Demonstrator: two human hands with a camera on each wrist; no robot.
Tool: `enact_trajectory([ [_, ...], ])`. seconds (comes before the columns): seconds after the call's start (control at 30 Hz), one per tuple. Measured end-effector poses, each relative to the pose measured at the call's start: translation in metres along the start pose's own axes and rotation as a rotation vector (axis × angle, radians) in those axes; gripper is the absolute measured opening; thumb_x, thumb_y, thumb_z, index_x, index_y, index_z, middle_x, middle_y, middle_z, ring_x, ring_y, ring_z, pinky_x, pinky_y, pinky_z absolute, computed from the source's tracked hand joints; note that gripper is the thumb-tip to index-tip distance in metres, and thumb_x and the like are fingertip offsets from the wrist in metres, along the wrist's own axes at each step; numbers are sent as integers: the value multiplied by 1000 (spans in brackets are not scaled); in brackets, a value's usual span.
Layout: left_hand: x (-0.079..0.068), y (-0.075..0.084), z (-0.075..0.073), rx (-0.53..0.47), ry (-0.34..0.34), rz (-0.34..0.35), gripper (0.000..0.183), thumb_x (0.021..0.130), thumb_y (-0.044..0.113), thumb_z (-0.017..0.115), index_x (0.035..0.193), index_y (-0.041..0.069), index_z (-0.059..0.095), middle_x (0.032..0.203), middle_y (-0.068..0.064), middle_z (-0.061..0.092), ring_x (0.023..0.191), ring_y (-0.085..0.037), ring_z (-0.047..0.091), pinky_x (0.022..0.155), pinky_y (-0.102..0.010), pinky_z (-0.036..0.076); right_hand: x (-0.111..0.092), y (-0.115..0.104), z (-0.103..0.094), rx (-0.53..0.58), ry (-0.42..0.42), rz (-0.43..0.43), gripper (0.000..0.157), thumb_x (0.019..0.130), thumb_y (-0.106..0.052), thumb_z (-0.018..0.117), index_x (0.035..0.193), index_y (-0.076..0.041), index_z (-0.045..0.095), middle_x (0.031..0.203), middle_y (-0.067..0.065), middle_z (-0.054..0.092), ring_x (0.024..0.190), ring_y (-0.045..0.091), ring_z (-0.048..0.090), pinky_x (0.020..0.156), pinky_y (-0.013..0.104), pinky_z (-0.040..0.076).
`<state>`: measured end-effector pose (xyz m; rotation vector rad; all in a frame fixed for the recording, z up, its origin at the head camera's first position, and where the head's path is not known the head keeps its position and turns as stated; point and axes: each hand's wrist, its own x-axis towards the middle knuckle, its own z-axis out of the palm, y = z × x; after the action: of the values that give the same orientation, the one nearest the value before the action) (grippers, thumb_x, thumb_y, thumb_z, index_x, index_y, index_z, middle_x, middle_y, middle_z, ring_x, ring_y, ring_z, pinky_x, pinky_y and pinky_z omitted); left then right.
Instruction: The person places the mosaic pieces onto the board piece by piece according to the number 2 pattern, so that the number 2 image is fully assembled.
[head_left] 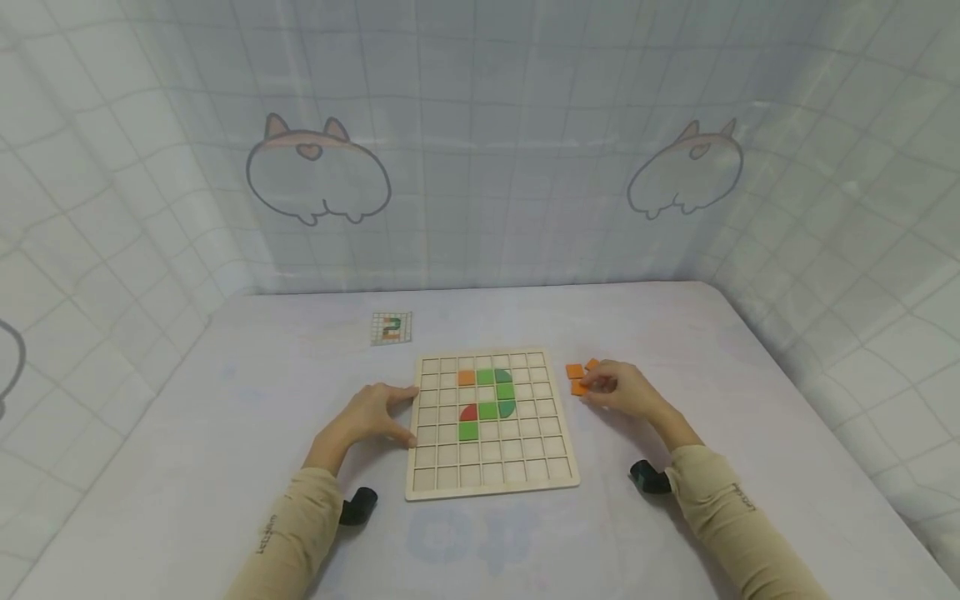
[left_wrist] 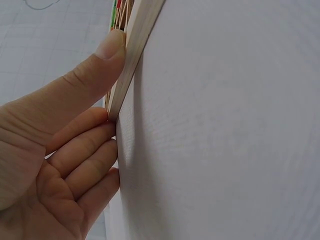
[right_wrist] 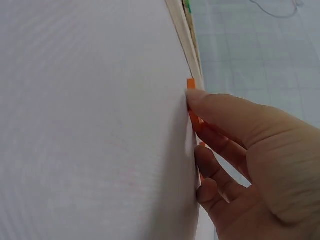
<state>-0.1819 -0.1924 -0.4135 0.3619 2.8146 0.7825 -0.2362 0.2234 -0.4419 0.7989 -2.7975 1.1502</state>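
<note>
A square wooden grid board [head_left: 425, 479] lies flat on the table, its shallow cells partly filled. In a 2-like curve sit an orange square tile [head_left: 467, 378], green square tiles [head_left: 485, 377], dark green rounded tiles [head_left: 507, 408] and a red quarter-round tile [head_left: 468, 412]. My left hand [head_left: 369, 414] rests against the board's left edge, thumb and fingers spread, not curled round it. Right of the board, my right hand [head_left: 628, 390] pinches an orange tile [right_wrist: 194, 118] between thumb and index finger at the table. Beside it lie more orange tiles [head_left: 574, 371], partly covered by the fingers.
A small card [head_left: 391, 327] with a coloured 2 pattern on a grid lies behind the board's left corner. Black curved devices stick out at the left wrist [head_left: 360, 506] and the right wrist [head_left: 649, 477]. A tile-patterned curtain [head_left: 480, 167] stands beyond the table.
</note>
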Motion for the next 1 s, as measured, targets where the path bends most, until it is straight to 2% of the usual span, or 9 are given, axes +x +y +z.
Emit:
enact_trajectory([
  [0.17,1,-1,0,0,-1,10,88,56,28,89,131,1,53,136,-21,49,129,-42,39,107,-54,32,4,-8,0,-19,-19,32,22,73,1,73,95,3,70,92,12,68,76,16,57,66,25,51],
  [0.33,1,-2,0,-5,0,17,88,56,28,89,131,1,53,136,-21,49,129,-41,39,107,-54,32,7,-14,-1,-21,-58,24,23,70,3,71,93,6,70,85,10,67,73,16,59,63,23,52],
  [0.47,1,-1,0,-5,-2,7,88,56,29,89,131,1,53,137,-21,48,130,-41,39,108,-53,32,8,-21,1,25,-47,-23,26,69,4,70,94,7,69,90,14,68,74,16,60,64,22,53],
  [0.67,1,0,0,-23,-3,5,86,56,26,89,131,1,54,135,-21,49,129,-40,41,107,-52,34,13,-44,6,135,-29,-173,24,72,5,66,96,7,68,93,17,70,76,22,62,64,26,54],
  [0.87,1,-1,1,-12,-4,13,86,56,28,89,130,1,54,134,-21,50,128,-41,42,106,-53,35,18,-66,18,241,-39,-199,27,75,6,66,102,8,67,94,16,70,80,22,63,68,28,56],
  [1.0,1,0,1,-9,-3,9,86,56,27,89,130,1,54,134,-21,50,128,-41,42,106,-53,35,22,-80,29,268,-77,-230,27,77,3,67,103,4,68,96,13,71,82,20,63,71,28,56],
])
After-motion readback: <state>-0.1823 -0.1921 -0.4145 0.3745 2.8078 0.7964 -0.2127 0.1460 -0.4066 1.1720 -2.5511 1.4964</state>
